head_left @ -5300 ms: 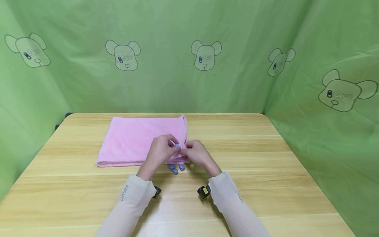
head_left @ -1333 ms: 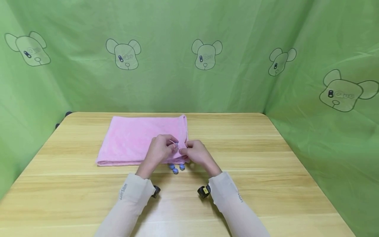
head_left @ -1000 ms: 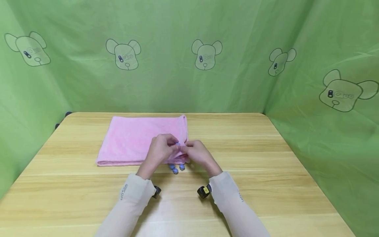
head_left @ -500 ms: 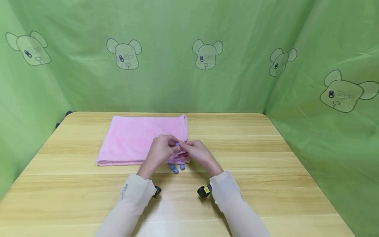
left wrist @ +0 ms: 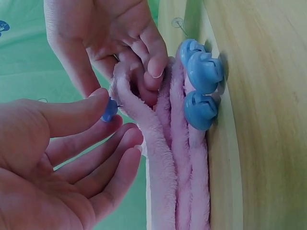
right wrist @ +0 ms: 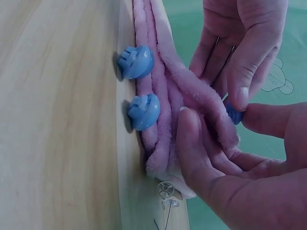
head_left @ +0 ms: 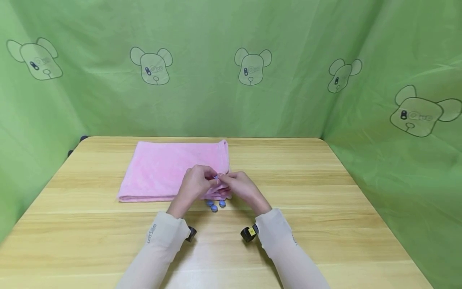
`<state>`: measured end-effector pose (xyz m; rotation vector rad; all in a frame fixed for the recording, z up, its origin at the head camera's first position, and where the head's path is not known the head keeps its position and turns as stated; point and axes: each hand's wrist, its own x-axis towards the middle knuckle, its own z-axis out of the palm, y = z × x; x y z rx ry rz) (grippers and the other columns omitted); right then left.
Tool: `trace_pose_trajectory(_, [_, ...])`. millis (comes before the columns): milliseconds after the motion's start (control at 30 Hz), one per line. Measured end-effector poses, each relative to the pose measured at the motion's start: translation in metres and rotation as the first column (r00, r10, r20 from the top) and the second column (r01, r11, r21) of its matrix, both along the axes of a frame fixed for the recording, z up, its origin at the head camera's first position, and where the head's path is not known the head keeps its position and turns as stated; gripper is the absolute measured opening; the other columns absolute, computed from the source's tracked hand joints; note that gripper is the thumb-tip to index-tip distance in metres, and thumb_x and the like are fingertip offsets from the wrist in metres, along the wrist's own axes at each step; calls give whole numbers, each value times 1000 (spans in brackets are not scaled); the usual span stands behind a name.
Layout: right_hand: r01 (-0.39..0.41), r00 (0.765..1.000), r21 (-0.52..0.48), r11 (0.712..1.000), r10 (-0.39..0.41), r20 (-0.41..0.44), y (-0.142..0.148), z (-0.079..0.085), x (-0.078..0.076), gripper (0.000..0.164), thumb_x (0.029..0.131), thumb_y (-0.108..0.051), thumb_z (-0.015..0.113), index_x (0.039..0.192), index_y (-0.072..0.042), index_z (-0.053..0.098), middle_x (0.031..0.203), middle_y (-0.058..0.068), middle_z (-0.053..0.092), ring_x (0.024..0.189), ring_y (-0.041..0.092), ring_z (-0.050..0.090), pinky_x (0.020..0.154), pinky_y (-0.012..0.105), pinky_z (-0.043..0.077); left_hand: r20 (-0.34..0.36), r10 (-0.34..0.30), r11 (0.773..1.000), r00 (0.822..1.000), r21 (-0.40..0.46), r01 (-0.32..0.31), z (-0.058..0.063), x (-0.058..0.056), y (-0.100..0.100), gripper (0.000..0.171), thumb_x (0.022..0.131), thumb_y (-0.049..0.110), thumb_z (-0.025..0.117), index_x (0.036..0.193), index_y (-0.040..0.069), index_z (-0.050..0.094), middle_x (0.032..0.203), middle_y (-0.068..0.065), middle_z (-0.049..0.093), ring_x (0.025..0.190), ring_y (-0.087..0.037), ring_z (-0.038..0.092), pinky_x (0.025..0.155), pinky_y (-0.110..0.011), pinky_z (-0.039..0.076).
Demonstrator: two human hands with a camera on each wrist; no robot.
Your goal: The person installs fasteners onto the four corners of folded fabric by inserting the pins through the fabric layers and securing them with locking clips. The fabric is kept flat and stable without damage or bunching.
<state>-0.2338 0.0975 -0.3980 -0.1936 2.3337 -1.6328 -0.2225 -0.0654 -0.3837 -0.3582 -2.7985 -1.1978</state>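
Note:
A pink plush blanket (head_left: pixel 162 164) lies folded on the table, its near right corner lifted between both hands. With thumb and forefinger, my left hand (head_left: pixel 196 181) pinches a small blue quilt clip (left wrist: pixel 110 109) against the lifted edge; a thin dark pin tip shows between clip and fabric. My right hand (head_left: pixel 242 188) grips that edge, several fingers tucked into the fold and its thumb up against the same clip. Three more blue clips (left wrist: pixel 204 72) sit on the table beside the blanket's near edge, domed with slotted undersides.
Clear-headed pins (right wrist: pixel 166 189) stand close to the blanket's corner in the right wrist view. The wooden table (head_left: pixel 325 224) reaches toward green curtains (head_left: pixel 202 104) at the back and sides. A black wrist camera (head_left: pixel 248 233) hangs under the right sleeve.
Over the last second, my right thumb has moved up and left from the blanket edge onto the clip in my left hand. The left hand and the three loose clips have barely moved.

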Motion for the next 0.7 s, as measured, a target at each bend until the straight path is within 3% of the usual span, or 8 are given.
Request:
trace_pose_trajectory(233, [-4, 1000, -32, 999, 4, 1, 0, 0, 0, 27, 98, -21, 57, 97, 2, 71, 85, 10, 71, 80, 22, 65, 78, 36, 51, 46, -1, 1000, 999, -27, 2, 0, -1, 0, 18, 80, 16, 80, 94, 7, 74, 81, -2, 71, 74, -17, 64, 73, -37, 54])
trace_pose_trajectory(500, [20, 1000, -6, 1000, -20, -8, -1, -2, -1, 29, 98, -23, 57, 96, 3, 70, 82, 10, 69, 78, 21, 63, 77, 33, 48, 229, -6, 996, 973, -90, 28, -1, 1, 0, 40, 73, 16, 86, 108, 8, 68, 102, -11, 67, 87, -26, 61, 82, -43, 51])
trace_pose_trajectory(600, [10, 1000, -24, 1000, -10, -7, -2, -2, -1, 29, 100, -22, 55, 97, 4, 69, 81, 13, 69, 75, 23, 65, 75, 33, 52, 231, -8, 992, 973, -117, 36, 0, 3, -1, 36, 78, 14, 81, 111, 9, 68, 107, -13, 67, 95, -30, 60, 86, -48, 49])
trace_pose_trajectory(700, [8, 1000, -45, 999, -8, -5, -2, -2, -1, 30, 100, -21, 54, 97, 5, 69, 82, 14, 69, 75, 25, 65, 74, 35, 54, 200, -24, 991, 979, -126, 50, 1, 3, -3, 24, 84, 11, 73, 108, 8, 71, 99, -9, 69, 89, -27, 61, 83, -45, 50])
